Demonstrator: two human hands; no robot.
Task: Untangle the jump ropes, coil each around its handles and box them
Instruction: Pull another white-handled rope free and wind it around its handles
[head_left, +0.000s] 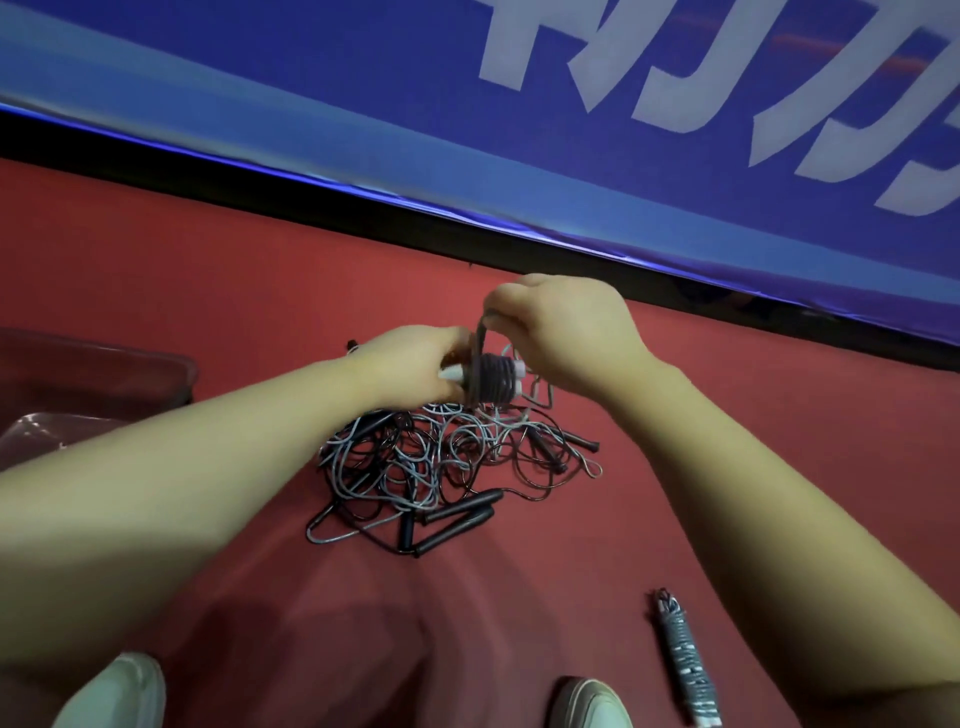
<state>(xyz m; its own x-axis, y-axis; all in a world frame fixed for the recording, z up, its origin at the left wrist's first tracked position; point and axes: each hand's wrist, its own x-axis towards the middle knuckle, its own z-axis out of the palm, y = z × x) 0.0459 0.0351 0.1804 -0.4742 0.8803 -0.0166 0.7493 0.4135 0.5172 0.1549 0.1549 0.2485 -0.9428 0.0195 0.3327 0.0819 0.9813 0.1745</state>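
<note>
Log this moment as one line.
left hand: grips handles | right hand: pinches rope | pile: tangled | coiled bundle: on floor

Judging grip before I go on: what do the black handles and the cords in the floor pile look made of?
Black handles: matt, no shine, thick and soft-looking, likely foam or rubber sleeves. Cords: thin, smooth, holding springy loops with small glints, probably plastic-coated; the core cannot be told.

White handles, level and side by side, are wound with dark rope just right of the left fingers. Its loose strand rises to the right fingers. The black-and-grey tangle lies beneath them, one coiled rope well apart.
</note>
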